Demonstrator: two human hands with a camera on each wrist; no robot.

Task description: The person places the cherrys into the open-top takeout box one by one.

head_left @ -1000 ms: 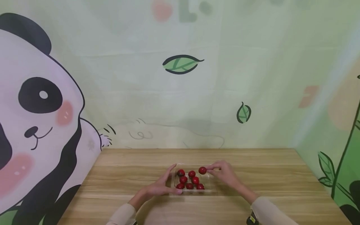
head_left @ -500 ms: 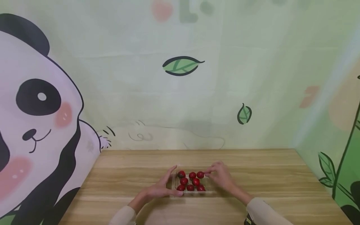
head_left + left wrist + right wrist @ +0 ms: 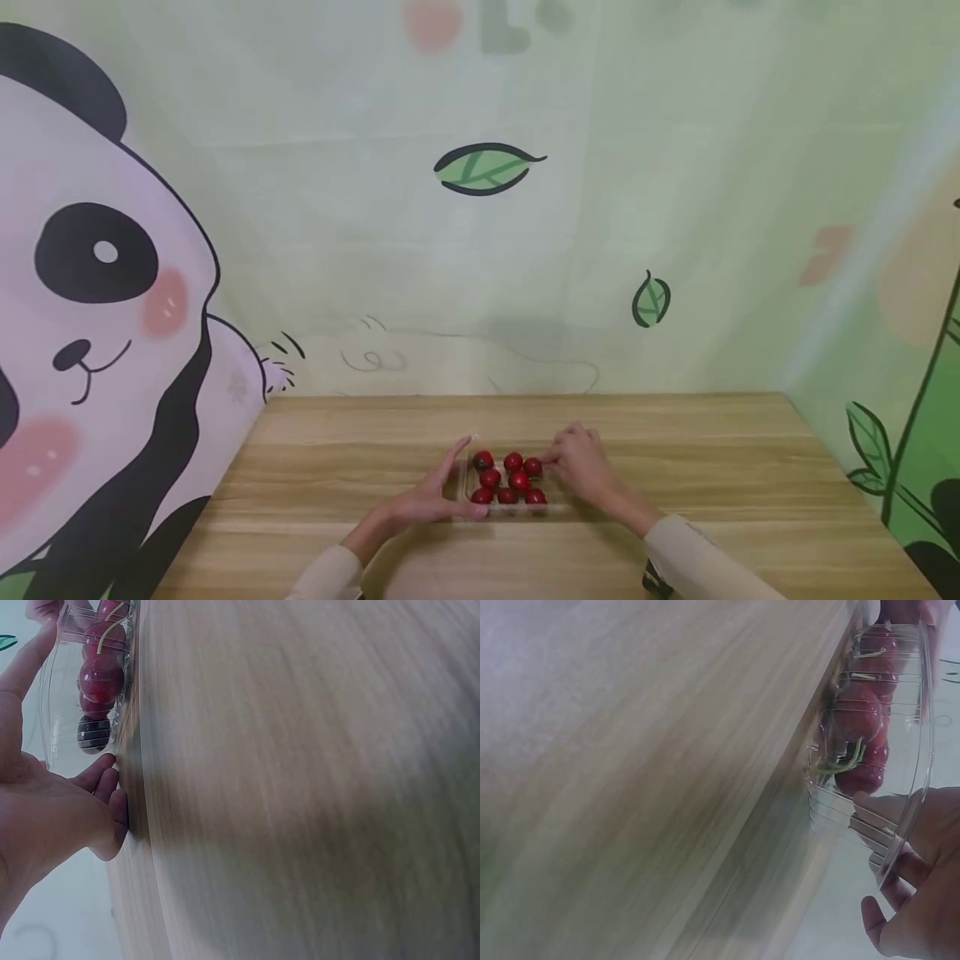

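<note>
A clear plastic box (image 3: pixel 557 498) with several dark red cherries (image 3: pixel 519 481) in it sits on the table in the head view. My left hand (image 3: pixel 429 502) holds the box's left end, thumb along the front and forefinger toward the back. My right hand (image 3: pixel 587 468) reaches into the right end, its fingertips at a cherry (image 3: pixel 533 467) in the back row. In the right wrist view one fingertip touches that cherry (image 3: pixel 861 780), while the other fingers lie outside the box wall. Green stems (image 3: pixel 855 756) show on some cherries.
The wood-grain table (image 3: pixel 360 450) extends around the box to both sides. Behind it hangs a pale green cloth (image 3: pixel 375 250) printed with a panda and leaves. A dark band (image 3: pixel 655 579) shows at the right cuff.
My right hand has brought a pinched cherry leftward and down into the box's back row, beside the other cherries. The left hand has stayed on the box.
</note>
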